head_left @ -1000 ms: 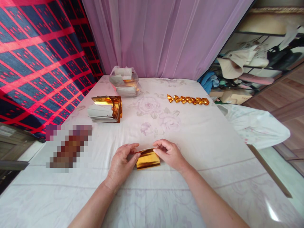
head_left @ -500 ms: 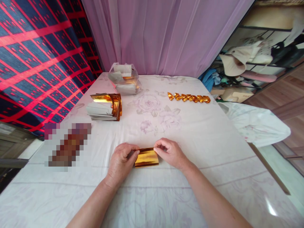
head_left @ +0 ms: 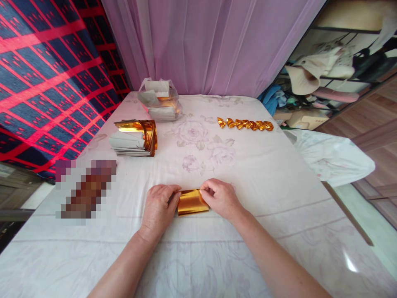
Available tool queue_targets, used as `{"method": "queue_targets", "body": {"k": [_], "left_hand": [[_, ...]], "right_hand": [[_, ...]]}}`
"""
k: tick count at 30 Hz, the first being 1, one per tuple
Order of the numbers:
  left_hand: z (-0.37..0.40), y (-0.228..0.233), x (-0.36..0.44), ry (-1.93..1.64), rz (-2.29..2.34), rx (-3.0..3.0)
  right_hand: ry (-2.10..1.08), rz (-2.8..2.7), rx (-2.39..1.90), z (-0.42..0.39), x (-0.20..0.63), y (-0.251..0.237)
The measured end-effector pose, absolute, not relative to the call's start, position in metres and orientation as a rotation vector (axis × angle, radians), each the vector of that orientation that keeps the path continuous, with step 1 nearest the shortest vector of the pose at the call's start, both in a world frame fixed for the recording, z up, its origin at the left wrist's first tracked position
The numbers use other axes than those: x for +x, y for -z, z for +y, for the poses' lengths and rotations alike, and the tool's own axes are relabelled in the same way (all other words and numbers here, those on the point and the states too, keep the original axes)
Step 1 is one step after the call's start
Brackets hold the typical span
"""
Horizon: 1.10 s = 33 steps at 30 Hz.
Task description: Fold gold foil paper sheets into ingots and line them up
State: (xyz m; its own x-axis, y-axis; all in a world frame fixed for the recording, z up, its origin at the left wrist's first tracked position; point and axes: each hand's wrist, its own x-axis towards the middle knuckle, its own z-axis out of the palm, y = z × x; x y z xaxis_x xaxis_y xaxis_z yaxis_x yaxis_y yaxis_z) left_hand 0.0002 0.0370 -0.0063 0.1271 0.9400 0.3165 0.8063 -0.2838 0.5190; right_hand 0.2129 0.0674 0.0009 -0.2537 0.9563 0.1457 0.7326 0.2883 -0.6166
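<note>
A folded sheet of shiny gold foil paper (head_left: pixel 192 203) lies near the front middle of the table, its long side running left to right. My left hand (head_left: pixel 161 207) pinches its far left corner between thumb and fingers. At the far right corner, my right hand (head_left: pixel 221 198) pinches the same sheet. Both hands are closed, and the fingertips partly cover the far fold. Beyond my left hand stands a stack of gold foil paper (head_left: pixel 135 138) with pale grey backs. A row of folded gold foil pieces (head_left: pixel 245 124) lies at the back right.
A clear plastic bag (head_left: pixel 159 101) with more paper stands at the back left. A blurred-out item (head_left: pixel 89 188) lies at the left. The flowered tablecloth (head_left: pixel 198 265) covers the table. Past its right edge are a white cloth bundle (head_left: pixel 335 157) and shelves with hats (head_left: pixel 305 74).
Both hands stay on the foil paper, which has turned slightly and shows a smoother face. The whole view has shifted a little.
</note>
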Motion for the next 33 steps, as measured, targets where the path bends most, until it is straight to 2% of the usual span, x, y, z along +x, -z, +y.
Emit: {"method": "queue_targets", "body": {"k": [9, 33], "left_hand": [[0.0385, 0.0031, 0.0033, -0.748, 1.74, 2.274], [0.0442, -0.0009, 0.0003, -0.664, 1.703, 2.258]], "right_hand": [[-0.441, -2.133, -1.539, 0.0661, 0.2097, 0.0016], [-0.549, -2.323, -1.486, 0.0672, 0.2139, -0.0056]]}}
